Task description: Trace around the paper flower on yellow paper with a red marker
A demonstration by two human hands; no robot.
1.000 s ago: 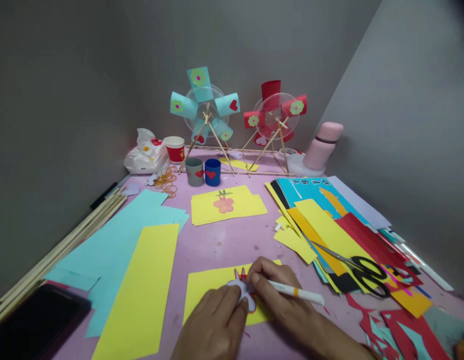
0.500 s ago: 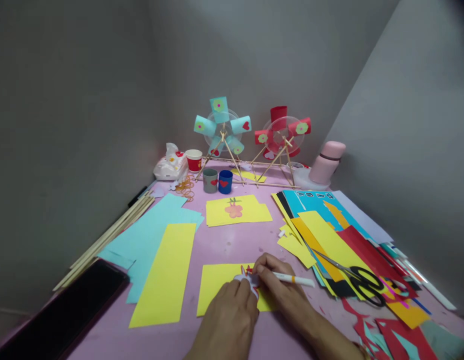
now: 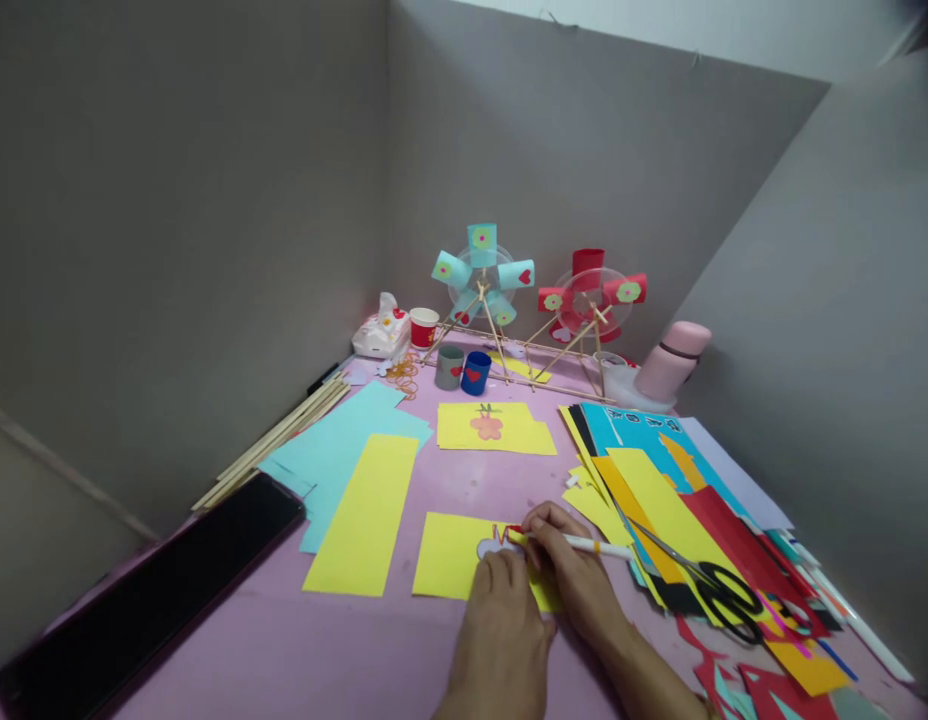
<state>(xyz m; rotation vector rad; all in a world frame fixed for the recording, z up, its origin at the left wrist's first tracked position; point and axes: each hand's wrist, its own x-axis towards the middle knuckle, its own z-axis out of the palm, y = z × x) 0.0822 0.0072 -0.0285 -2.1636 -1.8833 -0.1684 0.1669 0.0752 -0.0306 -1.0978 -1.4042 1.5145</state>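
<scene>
My left hand (image 3: 509, 625) is closed, its fingers bent together and pressing a pale lilac paper cutout (image 3: 489, 547) down on a yellow sheet (image 3: 445, 560). Part of the cutout lies hidden under those fingers. Between the pinched fingers of my right hand (image 3: 576, 575) is a white marker pen (image 3: 605, 547) with an orange-yellow band, its tip end by the cutout's edge. Red lines show on the yellow paper around the cutout. Farther back, another yellow piece (image 3: 535, 437) bears a pinkish-orange flower-like shape with small green marks.
Scissors (image 3: 723, 590) lie on stacked coloured paper at right, near red scraps (image 3: 779, 690). A black phone (image 3: 156, 590), a yellow strip (image 3: 366, 520) and wooden sticks (image 3: 273, 440) are at left. Two paper-bladed wheels (image 3: 483, 285) and a pink bottle (image 3: 674, 360) stand behind.
The camera view has shifted, so the table items appear farther right. My right hand has moved the marker slightly along the cutout's edge, and more red line shows. My left hand still presses down.
</scene>
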